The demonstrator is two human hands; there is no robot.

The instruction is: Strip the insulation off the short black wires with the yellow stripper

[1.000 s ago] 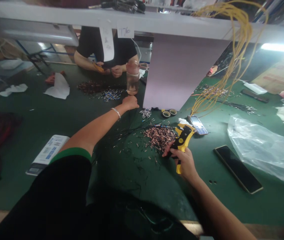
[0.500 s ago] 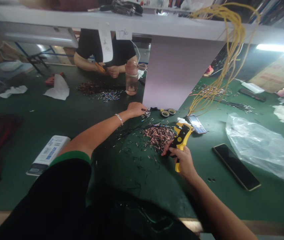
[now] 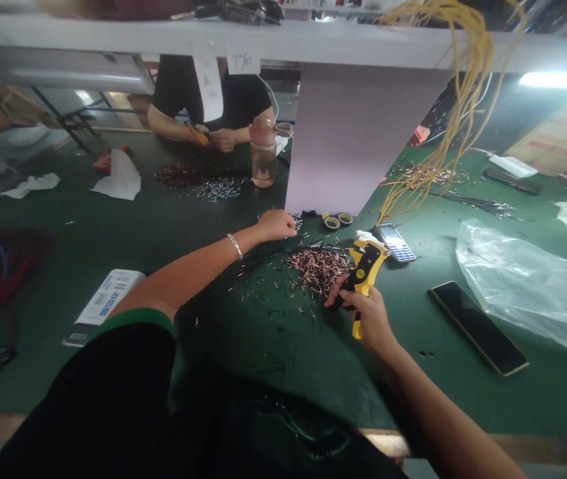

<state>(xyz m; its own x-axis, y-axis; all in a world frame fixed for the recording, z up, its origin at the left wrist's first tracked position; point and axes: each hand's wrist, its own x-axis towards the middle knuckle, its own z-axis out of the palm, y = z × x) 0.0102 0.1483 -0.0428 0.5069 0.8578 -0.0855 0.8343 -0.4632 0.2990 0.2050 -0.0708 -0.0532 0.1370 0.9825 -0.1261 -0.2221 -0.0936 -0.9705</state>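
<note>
Where the right hand (image 3: 370, 313) grips: yellow tool (image 3: 365, 269), fingers wrapped round its handles, beside the copper bits (image 3: 319, 269).
Left hand (image 3: 276, 225): fingers curled at the silver bits (image 3: 298, 220); whether they pinch any, I cannot tell.
Bottle (image 3: 262, 159): upright beyond the left hand, see-through; what it holds is unclear.
Bag (image 3: 527, 286): clear, crumpled, right of the tool; contents too hazy to tell.
Since a second ago: left hand has moved from the bottle's foot to the silver bits; tool stays put.
</note>
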